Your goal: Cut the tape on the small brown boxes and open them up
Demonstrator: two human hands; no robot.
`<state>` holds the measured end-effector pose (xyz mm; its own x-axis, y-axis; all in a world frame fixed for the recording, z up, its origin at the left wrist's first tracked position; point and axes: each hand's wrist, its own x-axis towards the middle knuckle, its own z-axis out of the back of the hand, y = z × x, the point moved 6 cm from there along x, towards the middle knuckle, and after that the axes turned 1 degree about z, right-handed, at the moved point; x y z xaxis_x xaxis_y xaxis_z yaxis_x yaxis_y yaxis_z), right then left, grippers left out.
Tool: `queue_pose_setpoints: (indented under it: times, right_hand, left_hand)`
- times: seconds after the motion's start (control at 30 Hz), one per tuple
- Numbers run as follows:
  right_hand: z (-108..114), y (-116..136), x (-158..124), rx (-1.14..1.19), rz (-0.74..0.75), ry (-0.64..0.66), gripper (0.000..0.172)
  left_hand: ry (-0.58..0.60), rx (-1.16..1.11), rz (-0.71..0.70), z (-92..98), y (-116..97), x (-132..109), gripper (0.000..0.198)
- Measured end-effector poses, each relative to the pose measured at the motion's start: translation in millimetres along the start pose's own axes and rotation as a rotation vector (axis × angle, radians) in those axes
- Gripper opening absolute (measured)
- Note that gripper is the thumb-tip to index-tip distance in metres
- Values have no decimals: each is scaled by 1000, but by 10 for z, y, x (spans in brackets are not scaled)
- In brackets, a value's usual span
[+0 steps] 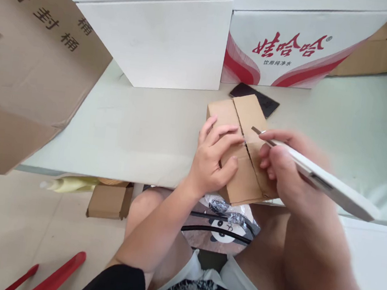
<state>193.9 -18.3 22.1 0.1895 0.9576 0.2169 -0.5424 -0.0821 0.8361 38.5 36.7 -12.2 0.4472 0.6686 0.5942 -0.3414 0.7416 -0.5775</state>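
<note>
A small brown cardboard box [243,181] sits at the near edge of the table, with a dark seam running lengthwise between its top flaps. Across its left flap lies my left hand [214,159], fingers spread and the thumb resting on the cardboard. My right hand [291,163] is wrapped round a white-handled utility knife [329,181]. The knife's blade is out and points left over the right flap, just right of the seam. Whether the blade touches the cardboard, I cannot tell.
Behind the box lies a black phone [270,105]. White cartons [177,45] and a red-lettered white carton [288,53] stand along the back. A large brown carton [40,81] is at left. On the floor are another small box [106,200] and a yellowish bottle [73,185].
</note>
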Motion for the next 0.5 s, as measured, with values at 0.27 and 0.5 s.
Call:
queue_pose_setpoints:
  times: [0.27, 0.5]
  right_hand:
    - [-34, 61, 2, -140, -16, 7, 19]
    - [-70, 158, 50, -318, 64, 12, 18]
  left_hand:
    - [-6, -18, 35, 0, -1, -5, 24]
    - [-14, -39, 35, -5, -10, -2, 24]
